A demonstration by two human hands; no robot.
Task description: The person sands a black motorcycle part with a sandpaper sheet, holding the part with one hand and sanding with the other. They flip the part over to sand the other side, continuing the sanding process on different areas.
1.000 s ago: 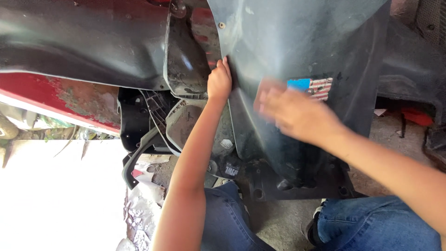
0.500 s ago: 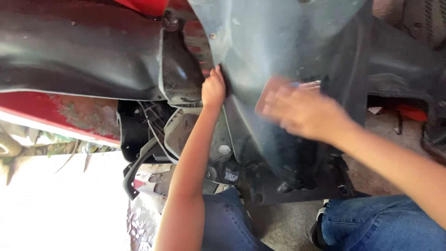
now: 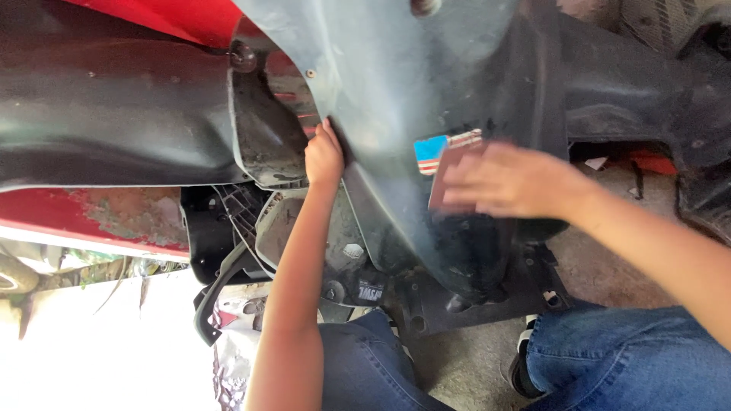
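A large grey-blue plastic fender liner [image 3: 396, 84] hangs in front of me. My left hand [image 3: 324, 157] grips its left edge, fingers curled around the rim. My right hand [image 3: 509, 181] presses a small brown rectangular sanding sheet [image 3: 444, 183] flat against the panel's face, just below a blue and red striped sticker [image 3: 445, 150]. The hand is blurred by motion. My knees in blue jeans [image 3: 609, 358] are below.
A black curved fender panel [image 3: 106, 114] sits at the left above a red body section with peeling paint [image 3: 114, 217]. Dark underbody parts and a black bracket [image 3: 472, 301] lie beneath the liner. Concrete floor [image 3: 472, 365] shows between my legs; bright sunlit ground lies at bottom left.
My right hand has slid across the liner's face with the sanding sheet, moving slightly down and right. My left hand has kept its hold on the panel edge.
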